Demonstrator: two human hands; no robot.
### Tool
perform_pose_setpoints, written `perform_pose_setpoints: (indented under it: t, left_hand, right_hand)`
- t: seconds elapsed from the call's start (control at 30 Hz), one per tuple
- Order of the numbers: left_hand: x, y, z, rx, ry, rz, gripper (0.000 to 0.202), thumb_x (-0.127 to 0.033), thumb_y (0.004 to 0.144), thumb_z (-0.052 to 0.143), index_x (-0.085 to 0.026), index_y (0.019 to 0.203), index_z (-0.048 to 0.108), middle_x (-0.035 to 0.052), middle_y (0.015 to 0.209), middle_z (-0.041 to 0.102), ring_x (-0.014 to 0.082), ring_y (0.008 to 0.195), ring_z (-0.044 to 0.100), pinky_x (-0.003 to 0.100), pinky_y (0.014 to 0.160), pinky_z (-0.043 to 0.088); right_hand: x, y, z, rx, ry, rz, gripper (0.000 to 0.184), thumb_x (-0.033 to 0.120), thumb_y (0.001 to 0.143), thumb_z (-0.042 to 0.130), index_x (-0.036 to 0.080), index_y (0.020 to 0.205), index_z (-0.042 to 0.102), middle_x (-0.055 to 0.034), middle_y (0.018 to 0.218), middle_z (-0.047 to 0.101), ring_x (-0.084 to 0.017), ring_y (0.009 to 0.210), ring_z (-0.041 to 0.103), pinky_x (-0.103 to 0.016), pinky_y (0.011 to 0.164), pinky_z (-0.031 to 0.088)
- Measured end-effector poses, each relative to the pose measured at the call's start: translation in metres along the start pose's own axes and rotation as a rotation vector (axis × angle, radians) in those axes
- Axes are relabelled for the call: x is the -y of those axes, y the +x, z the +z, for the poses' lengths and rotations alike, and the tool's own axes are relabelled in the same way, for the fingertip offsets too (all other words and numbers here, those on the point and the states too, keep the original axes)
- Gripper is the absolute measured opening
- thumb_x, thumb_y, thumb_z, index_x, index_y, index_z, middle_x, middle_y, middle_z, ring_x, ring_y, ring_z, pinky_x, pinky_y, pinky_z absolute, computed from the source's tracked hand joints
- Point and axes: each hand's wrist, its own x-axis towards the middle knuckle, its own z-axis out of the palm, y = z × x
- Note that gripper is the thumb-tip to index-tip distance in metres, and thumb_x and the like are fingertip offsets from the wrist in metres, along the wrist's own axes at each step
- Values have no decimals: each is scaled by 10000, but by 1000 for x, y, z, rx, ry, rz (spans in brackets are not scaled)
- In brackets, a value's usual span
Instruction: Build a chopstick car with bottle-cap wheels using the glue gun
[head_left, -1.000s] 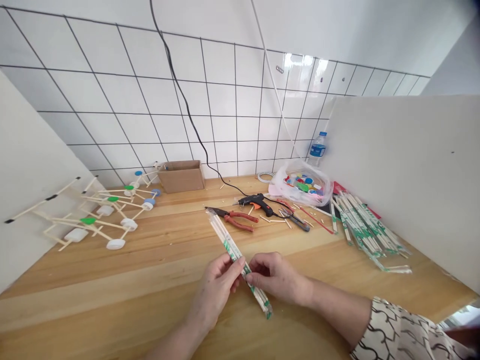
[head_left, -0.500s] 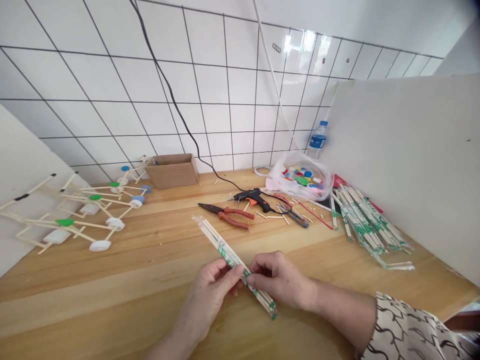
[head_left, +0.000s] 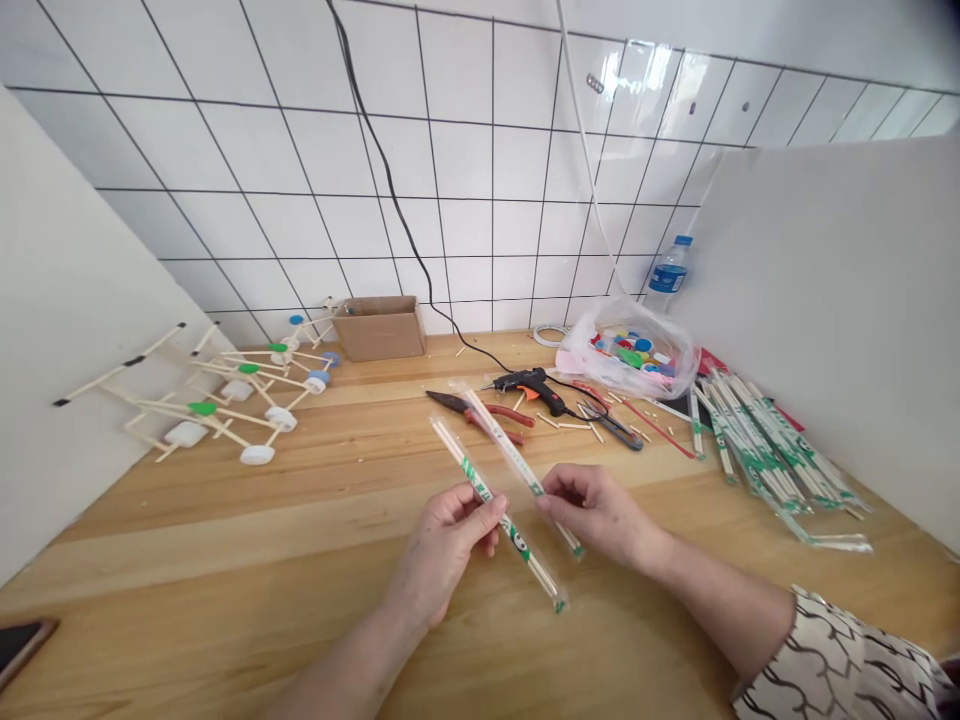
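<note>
My left hand [head_left: 457, 540] pinches a pair of wrapped disposable chopsticks [head_left: 517, 537] in a clear sleeve with green print, held slantwise over the wooden table. Between the thumb and fingers of my right hand [head_left: 592, 508] is a second wrapped pair of chopsticks [head_left: 504, 440], roughly parallel to the first and apart from it. Its far end passes in front of the red-handled pliers [head_left: 491, 412]. A pile of similar wrapped chopsticks [head_left: 772, 440] lies at the right.
Stick-and-bottle-cap frames [head_left: 232, 390] stand at the left near a cardboard box [head_left: 382, 328]. Behind my hands lie a black glue gun [head_left: 531, 385], grey cutters [head_left: 619, 428] and stick scraps. A plastic bag of caps [head_left: 679, 350], a water bottle [head_left: 667, 272] and a phone's corner [head_left: 22, 640] also show.
The wrapped chopsticks held together between both hands are now separated, one pair in each hand. My right hand has moved slightly up and right. The view has shifted left.
</note>
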Motion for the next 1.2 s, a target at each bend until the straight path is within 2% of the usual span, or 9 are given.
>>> perform_pose_setpoints:
  t: [0.13,0.27,0.43,0.57,0.83,0.93,1.0,1.1,1.2]
  left_hand:
    - [2,2,-2,15,-4,6,206,-326,654,681,-132,640,613,-3,582,561,94,512,460,213,495,375]
    - [3,3,-3,22,-3,-5,202,-321,663,671,-129,658,605,-3,588,555,91,507,452,213,490,370]
    - [0,4,-4,-33,-41,1,212,-322,649,683,-137,727,615,-28,591,528,78,492,434,202,481,356]
    - [-1,4,-4,-40,-46,9,209,-326,658,678,-136,673,593,-32,572,520,72,491,424,193,484,347]
    - [3,6,-7,-41,-27,-4,224,-346,684,668,-132,685,601,-38,560,505,63,495,426,182,490,350]
    - [1,5,-6,-48,-31,7,226,-348,676,672,-134,675,600,-41,550,502,63,489,423,184,486,347]
    - [-1,4,-4,-50,-30,20,228,-349,666,679,-135,669,599,-42,546,501,63,483,419,186,481,344]
    - [-2,3,-3,-55,-18,47,227,-345,656,688,-135,663,603,-44,539,498,65,480,419,189,481,343]
    - [-2,2,-2,-65,-16,83,219,-344,660,688,-138,681,617,-43,553,508,67,490,432,191,491,348]
  right_hand:
    - [2,9,-22,-154,-80,-3,239,380,719,532,171,605,507,32,514,476,-85,465,402,-198,437,296]
    - [2,16,-54,-336,-413,63,153,309,746,492,173,697,541,23,525,505,-110,474,448,-217,464,320]
    - [-2,13,-89,-328,-949,309,155,230,778,448,177,846,577,-56,733,625,-190,704,581,-250,554,354]
    - [-13,10,-103,-309,-1036,434,190,189,749,463,147,864,609,-140,821,647,-271,807,607,-296,592,382]
    - [-30,12,-118,-359,-1062,562,210,218,760,510,89,834,659,-204,823,657,-296,841,627,-346,687,425]
    - [-26,12,-108,-395,-1055,510,288,289,830,445,86,849,647,-190,833,652,-269,832,614,-322,679,424]
    - [-19,10,-89,-381,-1004,398,345,358,873,379,126,858,634,-131,832,652,-214,802,599,-278,665,421]
    - [-6,0,-47,-164,-618,-4,377,436,880,362,160,820,613,-52,749,626,-158,698,547,-235,593,406]
    - [8,-12,-12,77,-255,-111,351,437,866,403,145,854,599,-21,717,586,-115,624,482,-202,532,368]
